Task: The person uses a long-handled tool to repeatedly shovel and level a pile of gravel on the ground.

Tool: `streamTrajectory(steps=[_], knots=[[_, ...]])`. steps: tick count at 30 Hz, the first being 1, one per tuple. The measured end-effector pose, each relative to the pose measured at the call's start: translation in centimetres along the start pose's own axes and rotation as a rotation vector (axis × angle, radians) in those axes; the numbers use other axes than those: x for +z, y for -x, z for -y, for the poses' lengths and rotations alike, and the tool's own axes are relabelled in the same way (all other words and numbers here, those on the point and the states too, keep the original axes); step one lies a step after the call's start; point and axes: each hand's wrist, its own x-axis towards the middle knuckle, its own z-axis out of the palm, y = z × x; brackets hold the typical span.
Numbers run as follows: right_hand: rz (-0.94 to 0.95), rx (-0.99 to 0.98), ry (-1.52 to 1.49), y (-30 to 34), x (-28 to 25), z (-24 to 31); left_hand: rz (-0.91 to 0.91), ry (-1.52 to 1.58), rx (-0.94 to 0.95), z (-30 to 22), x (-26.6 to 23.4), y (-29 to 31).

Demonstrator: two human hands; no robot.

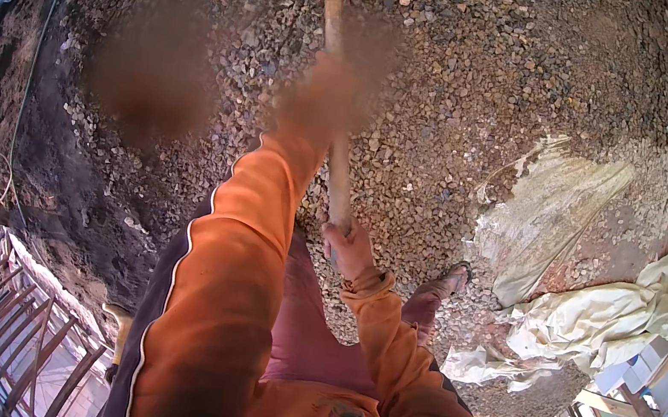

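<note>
A hoe with a long wooden handle lies across the middle of my view, slanting from my body to the far gravel. Its metal head is at the top, the blade turned to the left against the stones. My right hand is closed around the near end of the handle. Further up the shaft my left hand grips it, though a brownish blur hides its fingers. Both arms wear orange sleeves, the left one stretched far forward. Loose gravel surrounds the hoe.
Torn pale sacks lie on the right, and a flattened sheet is partly under gravel. Dark soil and a thin hose run along the left. Wooden slats stand at the lower left. One sandalled foot rests on stones.
</note>
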Motion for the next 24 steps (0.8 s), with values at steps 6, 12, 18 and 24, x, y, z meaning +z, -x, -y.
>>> streamTrajectory(steps=[6,12,18,24], knots=[[-0.065,0.134,0.119,8.0,-2.2,-5.1,0.097,0.025,-0.071,7.9,5.2,7.0],[-0.016,0.352,0.597,23.5,-4.5,-10.0,0.153,0.253,-0.515,23.9,7.8,25.8],[0.04,0.609,0.793,37.5,-11.3,-9.0,0.373,0.566,-1.059,19.0,9.6,47.1],[0.059,0.378,0.895,36.1,-14.0,-9.7,0.183,0.908,-0.8,14.8,8.2,41.8]])
